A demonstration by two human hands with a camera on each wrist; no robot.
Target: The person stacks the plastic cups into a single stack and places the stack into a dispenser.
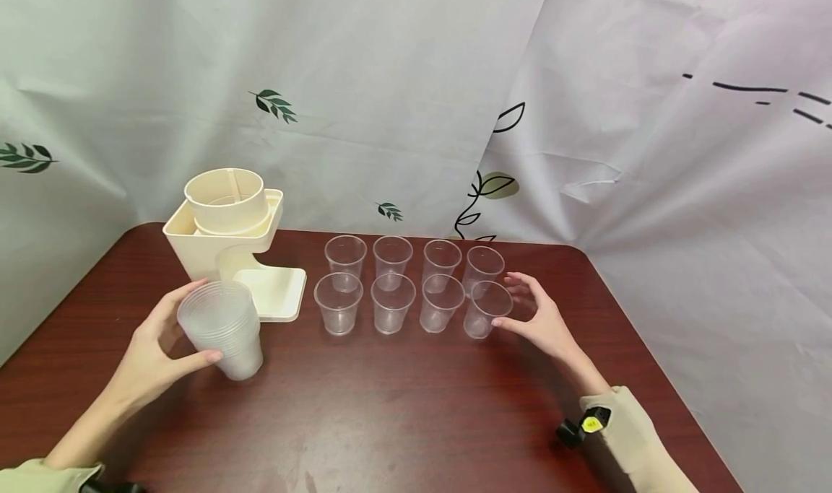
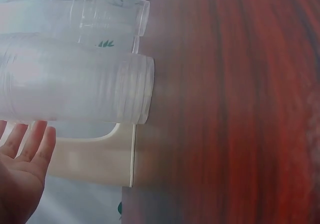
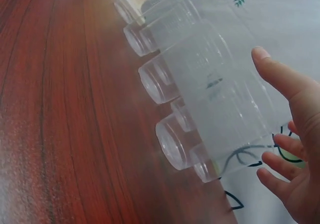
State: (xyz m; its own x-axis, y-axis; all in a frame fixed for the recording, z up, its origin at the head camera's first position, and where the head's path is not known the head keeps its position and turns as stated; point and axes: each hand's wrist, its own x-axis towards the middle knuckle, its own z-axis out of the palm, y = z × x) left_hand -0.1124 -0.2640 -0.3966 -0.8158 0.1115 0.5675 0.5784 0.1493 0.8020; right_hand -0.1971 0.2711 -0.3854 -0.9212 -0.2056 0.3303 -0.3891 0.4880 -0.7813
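Cup stack (image 1: 239,341), many clear plastic cups nested together, sits upright just in front of the cream stand (image 1: 188,247), and I have the left hand (image 1: 152,352) set round its left side. From the head view I read the thumb lying across the front of the stack and the index finger reaching behind its rim, the palm held off to the side. My left wrist feed shows fairly straight fingers with their tips meeting the stack's side; I cannot tell whether they truly grip it. The left forearm slants up from the near edge.

Well to the right of the cream stand I count eight single cups (image 1: 393,302), standing mouth up in two rows of four. I have the right hand (image 1: 539,320) at the end of the rows farthest from the stand, its thumb and fingers spread in a wide, relaxed curve and closed on nothing. The thumb tip is at the front cup (image 1: 489,305) of that end pair; the fingers reach toward the back cup (image 1: 484,265), though I cannot tell whether they make contact. The right forearm angles in from the near right, a black device (image 1: 588,422) with a yellow spot strapped over its pale sleeve (image 1: 629,424).
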